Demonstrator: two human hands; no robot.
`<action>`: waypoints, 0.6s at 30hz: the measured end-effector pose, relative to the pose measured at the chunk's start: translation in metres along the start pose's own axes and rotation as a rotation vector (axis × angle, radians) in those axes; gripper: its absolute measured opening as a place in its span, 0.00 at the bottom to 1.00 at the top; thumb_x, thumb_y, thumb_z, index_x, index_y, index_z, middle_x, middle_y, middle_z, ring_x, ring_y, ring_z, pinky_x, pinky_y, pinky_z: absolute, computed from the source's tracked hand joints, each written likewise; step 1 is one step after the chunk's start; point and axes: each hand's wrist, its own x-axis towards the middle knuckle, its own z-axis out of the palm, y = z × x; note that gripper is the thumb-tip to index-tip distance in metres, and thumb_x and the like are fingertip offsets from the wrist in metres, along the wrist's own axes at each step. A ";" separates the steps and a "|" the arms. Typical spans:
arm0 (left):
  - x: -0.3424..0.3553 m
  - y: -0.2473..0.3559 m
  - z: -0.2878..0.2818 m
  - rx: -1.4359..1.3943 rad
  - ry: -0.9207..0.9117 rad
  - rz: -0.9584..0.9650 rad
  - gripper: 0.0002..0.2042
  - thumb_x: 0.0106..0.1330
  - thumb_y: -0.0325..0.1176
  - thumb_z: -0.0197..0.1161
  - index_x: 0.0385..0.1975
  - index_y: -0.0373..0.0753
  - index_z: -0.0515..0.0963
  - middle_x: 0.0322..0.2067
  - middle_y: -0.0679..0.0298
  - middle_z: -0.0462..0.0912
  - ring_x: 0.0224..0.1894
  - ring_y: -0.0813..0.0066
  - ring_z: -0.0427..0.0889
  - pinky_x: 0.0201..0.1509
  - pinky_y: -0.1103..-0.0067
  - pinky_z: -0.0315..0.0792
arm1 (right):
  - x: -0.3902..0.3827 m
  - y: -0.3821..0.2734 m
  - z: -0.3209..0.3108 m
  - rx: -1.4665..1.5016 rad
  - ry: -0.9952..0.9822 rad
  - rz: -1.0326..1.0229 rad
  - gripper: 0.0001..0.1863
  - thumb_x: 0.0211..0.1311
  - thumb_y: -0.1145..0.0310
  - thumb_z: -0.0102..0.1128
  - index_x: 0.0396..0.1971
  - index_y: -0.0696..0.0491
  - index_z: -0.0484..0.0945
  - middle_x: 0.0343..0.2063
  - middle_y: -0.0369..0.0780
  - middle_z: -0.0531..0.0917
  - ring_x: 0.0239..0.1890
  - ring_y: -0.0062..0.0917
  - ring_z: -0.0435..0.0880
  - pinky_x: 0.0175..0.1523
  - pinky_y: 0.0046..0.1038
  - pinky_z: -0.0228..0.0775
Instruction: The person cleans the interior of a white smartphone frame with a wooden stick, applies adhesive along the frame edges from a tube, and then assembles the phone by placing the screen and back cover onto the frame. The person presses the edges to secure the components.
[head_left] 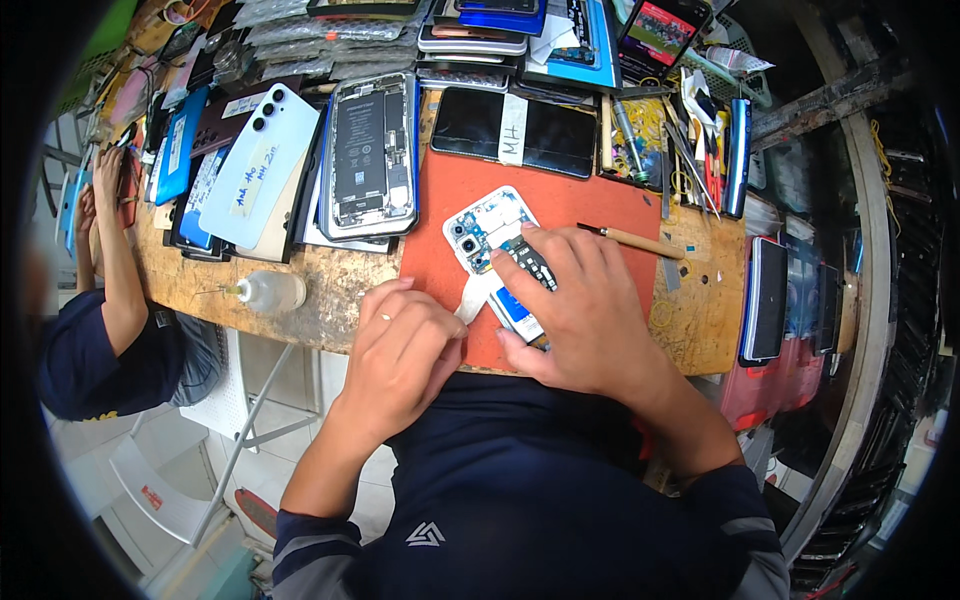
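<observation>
An opened smartphone (470,222) lies at a slant on an orange-red work mat (430,262), its camera lenses, circuit board and blue-and-white battery bared. My right hand (585,310) grips it from the right, fingers across the dark board part and thumb at the lower edge, covering much of that side. At the phone's left side, my left hand (405,345) pinches a whitish strip (472,298), probably tape, whose far end meets the phone. Right of the phone rests a wooden-handled tool (632,240) with a dark tip.
A dropper bottle (272,291) stands left of the mat. Behind are another opened phone (372,150), a black phone with a paper label (515,130), stacked phones, and a tray (640,135) of tools. At far left, another person's arms (115,230) reach the bench.
</observation>
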 end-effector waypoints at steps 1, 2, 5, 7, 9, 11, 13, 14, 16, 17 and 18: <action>-0.006 0.003 -0.002 -0.024 0.007 -0.024 0.14 0.54 0.19 0.76 0.39 0.38 0.80 0.35 0.62 0.82 0.42 0.61 0.84 0.60 0.58 0.77 | 0.000 0.000 0.000 0.012 0.001 0.004 0.36 0.53 0.53 0.76 0.62 0.54 0.82 0.60 0.51 0.79 0.60 0.46 0.77 0.65 0.48 0.69; -0.012 0.005 -0.004 -0.056 0.002 -0.089 0.14 0.56 0.19 0.75 0.39 0.38 0.80 0.35 0.62 0.82 0.42 0.61 0.85 0.60 0.59 0.77 | 0.000 0.000 -0.001 0.014 0.002 0.003 0.36 0.53 0.53 0.76 0.62 0.54 0.82 0.61 0.51 0.79 0.60 0.46 0.77 0.65 0.49 0.68; -0.044 0.012 -0.015 -0.876 0.085 -0.339 0.12 0.63 0.18 0.73 0.43 0.34 0.79 0.38 0.59 0.83 0.44 0.64 0.85 0.58 0.60 0.80 | 0.001 -0.001 -0.003 0.036 -0.025 0.027 0.36 0.52 0.53 0.77 0.61 0.54 0.82 0.62 0.52 0.77 0.62 0.48 0.75 0.67 0.51 0.66; -0.075 0.009 -0.032 -1.648 -0.091 -0.485 0.12 0.68 0.19 0.72 0.47 0.29 0.79 0.39 0.56 0.82 0.44 0.66 0.84 0.57 0.63 0.83 | 0.005 -0.001 -0.005 0.059 -0.021 0.037 0.36 0.51 0.53 0.77 0.61 0.54 0.82 0.63 0.52 0.75 0.64 0.49 0.74 0.68 0.52 0.65; -0.105 -0.013 -0.031 -1.761 -0.421 -0.405 0.16 0.67 0.18 0.75 0.52 0.28 0.80 0.39 0.58 0.81 0.43 0.70 0.84 0.54 0.69 0.85 | 0.011 0.001 -0.005 0.084 0.017 0.026 0.36 0.50 0.53 0.78 0.60 0.54 0.83 0.64 0.53 0.74 0.65 0.51 0.73 0.69 0.52 0.63; -0.141 -0.040 -0.032 -1.389 -0.594 -0.582 0.14 0.66 0.19 0.77 0.49 0.31 0.83 0.41 0.59 0.83 0.43 0.74 0.85 0.50 0.73 0.85 | 0.018 0.003 -0.002 0.108 0.031 0.016 0.36 0.50 0.52 0.78 0.59 0.54 0.83 0.65 0.54 0.74 0.66 0.51 0.72 0.70 0.52 0.63; -0.174 -0.074 -0.017 -1.167 -0.406 -1.116 0.04 0.72 0.20 0.72 0.43 0.32 0.85 0.40 0.59 0.87 0.41 0.72 0.89 0.47 0.75 0.83 | 0.024 0.005 0.000 0.119 0.020 0.011 0.36 0.50 0.52 0.78 0.59 0.53 0.84 0.65 0.55 0.73 0.67 0.52 0.72 0.70 0.53 0.63; -0.185 -0.099 -0.005 -0.975 -0.199 -1.039 0.07 0.72 0.18 0.68 0.47 0.31 0.84 0.41 0.58 0.90 0.44 0.70 0.90 0.50 0.73 0.83 | 0.026 0.006 0.000 0.114 0.007 0.010 0.35 0.50 0.52 0.78 0.59 0.53 0.85 0.66 0.55 0.73 0.67 0.53 0.72 0.71 0.54 0.63; -0.207 -0.149 0.017 -0.927 0.550 -1.266 0.16 0.75 0.30 0.65 0.58 0.32 0.77 0.57 0.54 0.84 0.55 0.65 0.84 0.60 0.66 0.80 | 0.029 0.007 0.000 0.096 -0.020 0.007 0.34 0.50 0.51 0.78 0.58 0.52 0.86 0.67 0.55 0.73 0.68 0.53 0.71 0.71 0.54 0.63; -0.212 -0.188 0.018 -0.921 0.702 -1.317 0.15 0.77 0.32 0.63 0.57 0.32 0.77 0.57 0.53 0.82 0.54 0.65 0.82 0.60 0.65 0.79 | 0.031 0.007 -0.001 0.083 -0.031 0.003 0.34 0.50 0.51 0.78 0.57 0.52 0.86 0.67 0.55 0.72 0.69 0.53 0.71 0.72 0.54 0.63; -0.217 -0.223 0.021 -0.938 0.870 -1.370 0.14 0.79 0.34 0.61 0.56 0.31 0.77 0.56 0.53 0.81 0.53 0.65 0.81 0.60 0.64 0.77 | 0.033 0.007 -0.002 0.067 -0.042 -0.003 0.33 0.51 0.51 0.78 0.56 0.53 0.86 0.68 0.55 0.72 0.69 0.54 0.71 0.72 0.54 0.62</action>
